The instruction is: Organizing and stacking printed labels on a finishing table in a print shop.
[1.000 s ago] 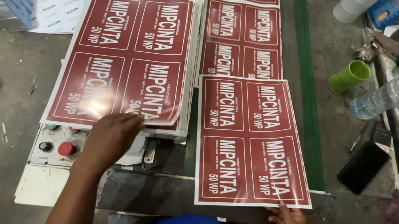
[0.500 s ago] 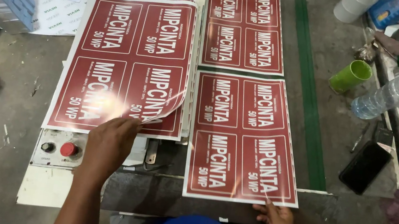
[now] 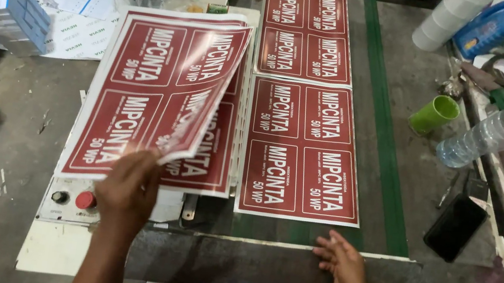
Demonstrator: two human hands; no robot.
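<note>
Gray desk holds your work. Your left hand pinches a red sheet, lifting it off the stack. Beside that stack, your right hand rests open.

Glossy red 4-label sheet, lifted and curling above its stack

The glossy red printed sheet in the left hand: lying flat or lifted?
Lifted. The left hand holds the glossy red printed sheet by its near edge, right side curling above the stack of red sheets.

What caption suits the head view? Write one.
Left hand lifts a red printed sheet off its stack.
</note>
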